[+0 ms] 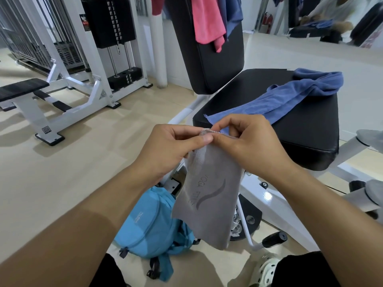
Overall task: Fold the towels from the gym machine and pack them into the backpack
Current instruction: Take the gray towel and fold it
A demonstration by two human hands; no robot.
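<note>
- Two hands meet at the top edge of a grey towel (209, 193): our left hand (165, 150) pinches the edge between thumb and curled fingers, and our right hand (246, 141) pinches it just beside, thumb tips nearly touching.
- We hold the grey towel so it hangs down lengthwise, folded narrow, with a printed curve and lettering facing us.
- Below it, on the floor, we see the light blue backpack (151, 222) lying by the frame of the gym machine (255, 193).
- Beyond our hands, a blue towel (290, 96) lies bunched across the black seat pad (310, 131).
- We see a pink towel (207, 19) draped over the top of the upright back pad (209, 65), with dark blue cloth (234, 15) just beside it.
- At left stands a white weight-stack machine (87, 59) with a small black bench (20, 89).
</note>
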